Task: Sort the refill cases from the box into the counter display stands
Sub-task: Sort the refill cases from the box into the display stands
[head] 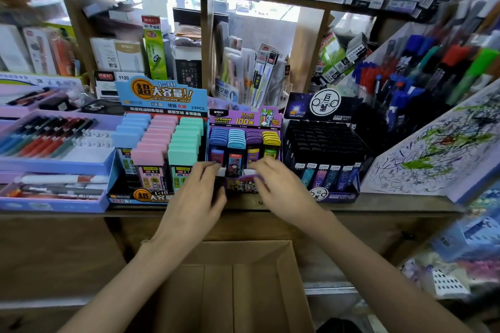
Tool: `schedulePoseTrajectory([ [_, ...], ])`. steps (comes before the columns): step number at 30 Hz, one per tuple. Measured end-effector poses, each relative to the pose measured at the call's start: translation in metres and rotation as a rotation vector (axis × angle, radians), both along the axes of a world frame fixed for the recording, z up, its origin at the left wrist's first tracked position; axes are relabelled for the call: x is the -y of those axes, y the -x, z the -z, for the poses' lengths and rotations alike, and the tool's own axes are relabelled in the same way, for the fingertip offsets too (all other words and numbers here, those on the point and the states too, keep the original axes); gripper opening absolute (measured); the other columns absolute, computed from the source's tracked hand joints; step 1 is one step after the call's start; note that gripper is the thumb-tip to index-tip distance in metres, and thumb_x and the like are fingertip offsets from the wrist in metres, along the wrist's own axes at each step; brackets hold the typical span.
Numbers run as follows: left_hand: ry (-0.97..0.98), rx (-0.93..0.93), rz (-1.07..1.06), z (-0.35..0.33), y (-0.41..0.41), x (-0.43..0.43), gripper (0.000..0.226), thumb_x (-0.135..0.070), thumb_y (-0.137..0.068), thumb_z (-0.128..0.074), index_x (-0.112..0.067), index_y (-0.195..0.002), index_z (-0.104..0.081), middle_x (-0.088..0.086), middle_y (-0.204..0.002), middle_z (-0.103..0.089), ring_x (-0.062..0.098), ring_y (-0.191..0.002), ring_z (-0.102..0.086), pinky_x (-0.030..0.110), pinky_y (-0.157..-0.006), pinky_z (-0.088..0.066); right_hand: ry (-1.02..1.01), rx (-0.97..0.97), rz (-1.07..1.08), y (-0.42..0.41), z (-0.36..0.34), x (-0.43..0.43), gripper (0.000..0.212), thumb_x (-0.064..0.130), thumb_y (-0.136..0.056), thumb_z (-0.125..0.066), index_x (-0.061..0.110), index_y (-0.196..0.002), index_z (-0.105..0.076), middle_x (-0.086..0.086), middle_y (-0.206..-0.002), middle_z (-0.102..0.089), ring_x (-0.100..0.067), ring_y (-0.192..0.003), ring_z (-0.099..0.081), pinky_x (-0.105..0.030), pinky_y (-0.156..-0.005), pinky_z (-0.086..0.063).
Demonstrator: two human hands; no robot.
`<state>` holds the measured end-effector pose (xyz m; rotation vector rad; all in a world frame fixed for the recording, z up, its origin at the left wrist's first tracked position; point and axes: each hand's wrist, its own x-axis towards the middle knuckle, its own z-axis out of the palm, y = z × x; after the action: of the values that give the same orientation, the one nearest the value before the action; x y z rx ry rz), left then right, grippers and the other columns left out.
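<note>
Box (284, 273) under tabletop (378, 204) looks empty. Left hand (200, 192) and right hand (281, 189) grip purple stand (243, 117) front lip; refill cases (244, 138) fill it. Likely final step; next, nudge stand square, evenly.

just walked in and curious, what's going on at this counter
A person's left hand and right hand both grip the front edge of the purple display stand on the counter. Its four rows of refill cases look full. The cardboard box below appears empty.
</note>
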<state>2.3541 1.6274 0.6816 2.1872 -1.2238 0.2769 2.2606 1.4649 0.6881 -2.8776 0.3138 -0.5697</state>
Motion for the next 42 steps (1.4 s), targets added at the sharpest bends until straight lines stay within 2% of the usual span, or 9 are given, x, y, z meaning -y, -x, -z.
schedulePoseTrajectory([
  [3,0.012,0.06,-0.029,-0.004,-0.006,-0.026,0.031,-0.018,-0.088,-0.058,-0.012,-0.118,-0.056,0.003,-0.111,-0.056,0.018,-0.082,-0.063,0.026,-0.053,-0.045,0.05,0.005,-0.013,-0.002,0.014,-0.009,0.036,0.02,-0.099,-0.044,0.011,-0.133,-0.048,-0.004,-0.125,-0.051,-0.02,-0.117,-0.045,-0.031,-0.1,-0.037],
  [7,0.038,0.074,-0.088,-0.006,-0.02,-0.053,0.024,-0.01,-0.083,-0.064,-0.01,-0.108,-0.06,0.004,-0.104,-0.062,0.019,-0.079,-0.064,0.023,-0.052,-0.042,0.029,-0.01,0.06,-0.011,0.026,-0.009,0.036,0.03,-0.099,-0.045,0.014,-0.131,-0.05,-0.005,-0.122,-0.053,-0.022,-0.116,-0.047,-0.033,-0.094,-0.04],
  [14,0.024,0.065,-0.087,0.006,-0.02,-0.06,0.021,-0.01,-0.084,-0.063,-0.011,-0.105,-0.061,0.002,-0.106,-0.06,0.022,-0.081,-0.064,0.029,-0.051,-0.048,0.053,0.091,0.167,-0.013,0.036,-0.013,0.024,0.016,-0.097,-0.05,0.01,-0.118,-0.06,-0.01,-0.107,-0.059,-0.027,-0.1,-0.053,-0.035,-0.079,-0.046],
  [21,-0.021,0.083,0.054,0.008,0.0,-0.028,0.025,-0.009,-0.084,-0.063,-0.011,-0.109,-0.061,0.002,-0.107,-0.061,0.018,-0.088,-0.064,0.026,-0.062,-0.05,-0.005,0.086,0.065,0.002,0.029,-0.009,0.032,0.007,-0.096,-0.048,0.01,-0.127,-0.056,-0.01,-0.113,-0.055,-0.024,-0.108,-0.05,-0.035,-0.084,-0.047],
  [24,-0.04,0.086,0.126,0.012,0.006,-0.007,0.028,-0.009,-0.086,-0.062,-0.011,-0.114,-0.06,0.003,-0.112,-0.06,0.018,-0.096,-0.063,0.03,-0.075,-0.052,-0.085,0.209,0.046,0.025,0.03,-0.004,0.03,0.0,-0.094,-0.048,0.004,-0.121,-0.06,-0.009,-0.113,-0.057,-0.023,-0.106,-0.053,-0.033,-0.086,-0.049],
  [28,-0.054,0.136,0.207,0.02,0.009,0.023,0.032,-0.013,-0.089,-0.061,-0.011,-0.12,-0.059,0.004,-0.118,-0.059,0.019,-0.107,-0.058,0.03,-0.091,-0.047,-0.186,0.303,0.22,0.065,0.044,0.011,0.026,0.005,-0.094,-0.05,0.009,-0.116,-0.062,0.0,-0.111,-0.058,-0.009,-0.105,-0.052,-0.013,-0.091,-0.039],
  [31,-0.058,0.128,0.215,0.024,0.008,0.046,0.035,-0.019,-0.091,-0.058,-0.013,-0.126,-0.055,0.003,-0.123,-0.056,0.018,-0.114,-0.052,0.031,-0.097,-0.041,-0.193,0.287,0.302,0.075,0.049,0.024,0.026,0.01,-0.093,-0.054,0.011,-0.117,-0.062,0.0,-0.114,-0.059,-0.005,-0.106,-0.049,-0.014,-0.092,-0.037],
  [35,-0.093,0.094,0.172,0.029,0.011,0.07,0.038,-0.027,-0.095,-0.052,-0.017,-0.131,-0.049,0.0,-0.124,-0.054,0.018,-0.114,-0.046,0.03,-0.094,-0.037,-0.19,0.262,0.296,0.063,0.05,0.033,0.027,0.008,-0.091,-0.058,0.007,-0.117,-0.063,-0.005,-0.11,-0.061,-0.017,-0.107,-0.053,-0.028,-0.092,-0.044],
  [42,-0.088,0.02,0.106,0.032,0.019,0.084,0.025,-0.02,-0.096,-0.051,-0.023,-0.119,-0.057,0.0,-0.114,-0.061,0.022,-0.107,-0.049,0.033,-0.085,-0.034,-0.105,0.259,0.329,0.048,0.058,0.033,0.02,0.005,-0.084,-0.066,0.005,-0.104,-0.068,-0.008,-0.097,-0.06,-0.023,-0.093,-0.054,-0.027,-0.08,-0.043],
])
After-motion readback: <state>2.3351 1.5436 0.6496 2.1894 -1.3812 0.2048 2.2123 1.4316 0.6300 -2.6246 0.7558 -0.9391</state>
